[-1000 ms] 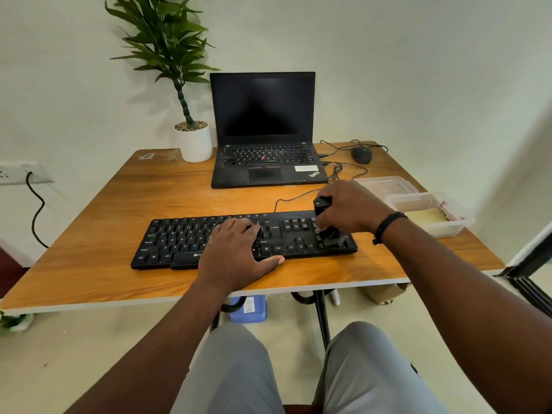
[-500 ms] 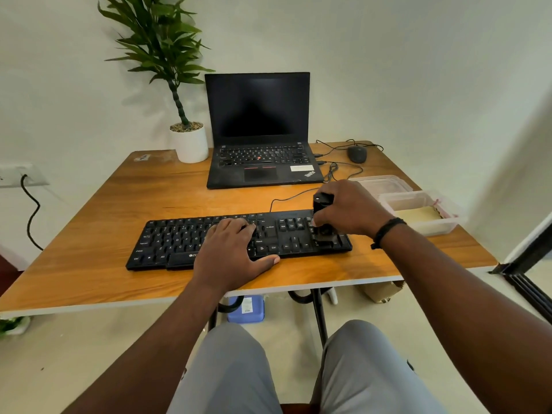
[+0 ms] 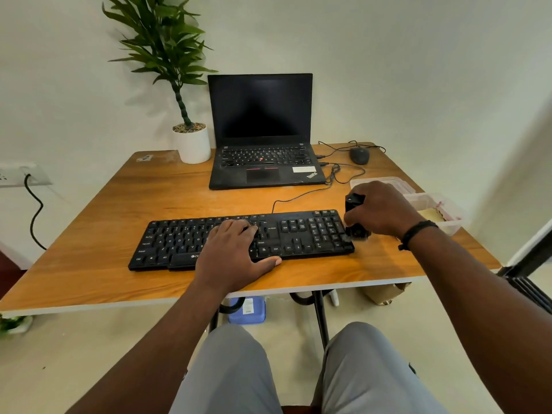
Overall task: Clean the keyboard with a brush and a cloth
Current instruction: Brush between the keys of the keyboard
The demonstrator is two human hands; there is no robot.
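Wooden tabletop (image 3: 89,234) carries the black keyboard (image 3: 191,237) near its front edge. Left hand (image 3: 236,255) rests flat on the keys, fingers relaxed. Right hand (image 3: 379,210) grips the brush (image 3: 355,216) (bristles blurred) at the keyboard's right end.

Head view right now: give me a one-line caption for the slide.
Left hand rests on the black keyboard while the right hand grips a black brush at its right end.
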